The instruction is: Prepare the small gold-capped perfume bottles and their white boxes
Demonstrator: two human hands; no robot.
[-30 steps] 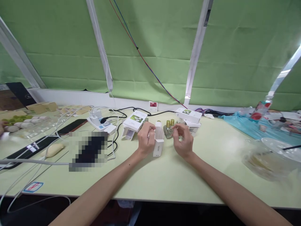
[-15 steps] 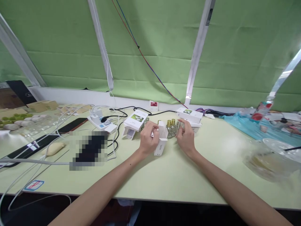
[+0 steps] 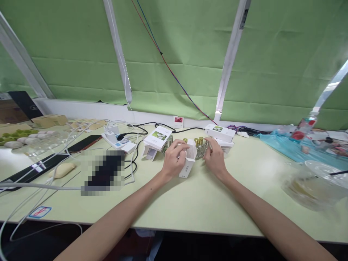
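Note:
My left hand (image 3: 174, 158) is closed around the left side of a small white carton (image 3: 186, 169). The carton stands on the table, its top flaps raised and its mouth facing up. Just to its right, several small clear glass bottles with gold caps (image 3: 200, 141) stand close together. At the right end of this group, my right hand (image 3: 216, 159) has its thumb and forefinger around a glass bottle (image 3: 207, 145), which the fingers partly hide. More bottles (image 3: 169, 139) show behind my left hand.
White cartons with a green picture lie at left (image 3: 157, 138) and right (image 3: 220, 132) behind my hands. A power strip (image 3: 119, 144), cables and a pixelated dark object (image 3: 106, 170) are further left. A clear plastic container (image 3: 312, 188) and blue plastic sheet (image 3: 288, 146) are at right.
The fingers of my left hand have lifted and spread a little at the carton's top, and its flaps stand wider apart. My right hand has barely moved at the bottles.

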